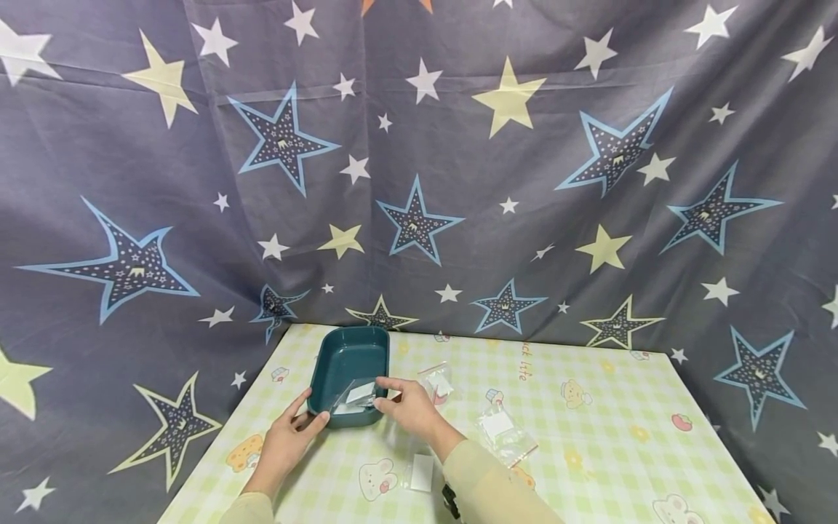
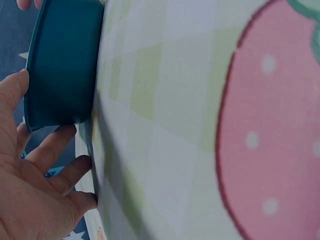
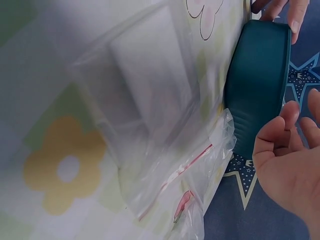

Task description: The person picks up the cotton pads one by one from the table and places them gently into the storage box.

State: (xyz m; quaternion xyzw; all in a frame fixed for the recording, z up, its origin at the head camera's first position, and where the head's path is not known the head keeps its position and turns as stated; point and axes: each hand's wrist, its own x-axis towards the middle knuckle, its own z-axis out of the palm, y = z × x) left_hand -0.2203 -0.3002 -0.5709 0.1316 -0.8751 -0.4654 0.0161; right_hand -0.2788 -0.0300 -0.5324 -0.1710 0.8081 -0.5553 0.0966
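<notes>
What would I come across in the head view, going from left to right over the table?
Left hand → tub → right hand → rightmost bag.

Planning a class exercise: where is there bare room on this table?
Right of the rightmost bag, the tablecloth is bare to its edge. The teal tray is crowded at its near end: left hand, right hand, clear bag.
</notes>
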